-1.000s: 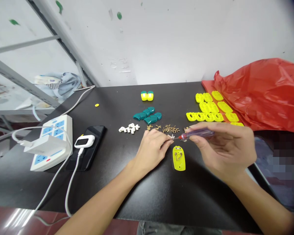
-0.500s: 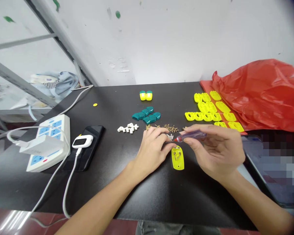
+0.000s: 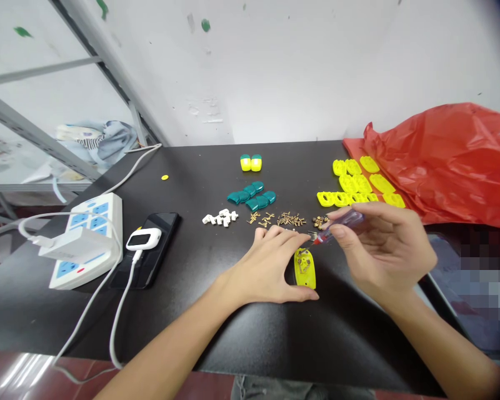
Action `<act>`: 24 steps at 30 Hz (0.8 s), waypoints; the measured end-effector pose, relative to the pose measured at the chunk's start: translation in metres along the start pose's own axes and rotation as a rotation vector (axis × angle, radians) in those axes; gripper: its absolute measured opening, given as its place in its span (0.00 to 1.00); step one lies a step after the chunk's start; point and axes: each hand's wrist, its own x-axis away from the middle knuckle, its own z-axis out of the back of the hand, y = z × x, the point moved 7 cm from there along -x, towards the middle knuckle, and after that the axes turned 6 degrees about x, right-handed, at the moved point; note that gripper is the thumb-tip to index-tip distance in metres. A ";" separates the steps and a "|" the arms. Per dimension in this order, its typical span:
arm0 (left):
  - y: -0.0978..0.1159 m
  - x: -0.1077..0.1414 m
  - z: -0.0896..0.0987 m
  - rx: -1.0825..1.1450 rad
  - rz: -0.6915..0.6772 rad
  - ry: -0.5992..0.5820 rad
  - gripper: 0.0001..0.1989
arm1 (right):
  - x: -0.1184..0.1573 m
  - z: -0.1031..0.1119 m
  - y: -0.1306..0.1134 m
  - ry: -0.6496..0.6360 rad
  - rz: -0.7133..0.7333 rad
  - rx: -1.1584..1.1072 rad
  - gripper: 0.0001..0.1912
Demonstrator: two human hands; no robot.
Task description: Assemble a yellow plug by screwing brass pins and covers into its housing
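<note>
On table point(image 3: 283, 350) | yellow shell point(image 3: 310, 273): long axis fore-aft | left hand point(image 3: 270, 266) spread | right hand point(image 3: 389, 253) gripping screwdriver point(image 3: 326, 235), tip leftward

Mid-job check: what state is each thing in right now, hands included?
Yellow plastic shell: open side up, metal parts inside
Left hand: spread around the shell, contact unclear
Right hand: closed on the screwdriver
Screwdriver: tilted, handle up, tip toward the shell's far end
Green covers: loose, in two rows
White device: plugged in, display dark
Phone: flat, screen dark
Charger: on the power strip
Red plastic bag: crumpled
</note>
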 end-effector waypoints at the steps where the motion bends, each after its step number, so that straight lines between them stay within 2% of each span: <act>1: 0.000 0.000 -0.001 -0.006 -0.005 -0.010 0.44 | 0.001 0.000 0.000 -0.010 -0.006 -0.007 0.24; 13: 0.000 0.001 -0.009 -0.057 -0.043 -0.035 0.36 | 0.003 -0.005 0.000 -0.080 -0.060 -0.013 0.25; 24: 0.000 -0.001 -0.010 -0.075 -0.042 -0.044 0.34 | 0.005 -0.008 -0.003 -0.125 -0.027 -0.008 0.26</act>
